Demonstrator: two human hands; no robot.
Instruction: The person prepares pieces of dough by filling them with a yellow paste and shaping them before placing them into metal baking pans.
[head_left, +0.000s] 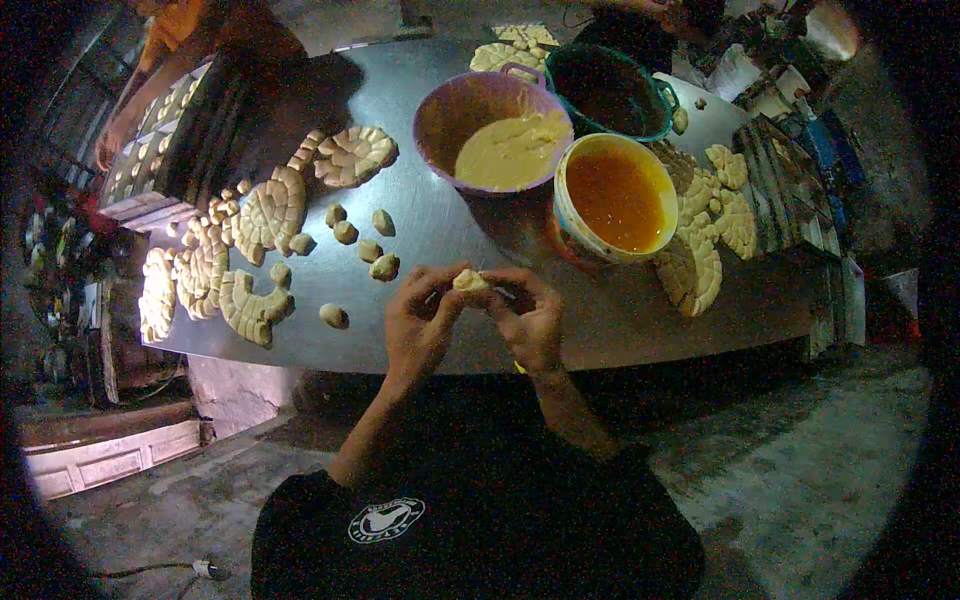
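Between my two hands, over the table's near edge, is a small pale piece of dough (pixel 469 281). My left hand (pixel 418 322) pinches it from the left with thumb and fingers. From the other side my right hand (pixel 532 320) grips it, fingers curled. Several loose dough balls (pixel 384 267) lie on the metal table (pixel 440 235) to the left of my hands. Beyond my right hand stands a white bucket (pixel 570 222) of orange filling (pixel 618 200). Next to it is a purple tub (pixel 436 150) with a pale yellow paste (pixel 510 150) inside.
Flattened rounds of portioned dough (pixel 272 215) spread over the table's left; more dough (pixel 700 270) lies at the right. A dark green basin (pixel 608 92) stands behind the bucket. Stacked trays (pixel 165 150) rise at the far left, near another person's arm (pixel 125 115); dark trays (pixel 785 190) stand right.
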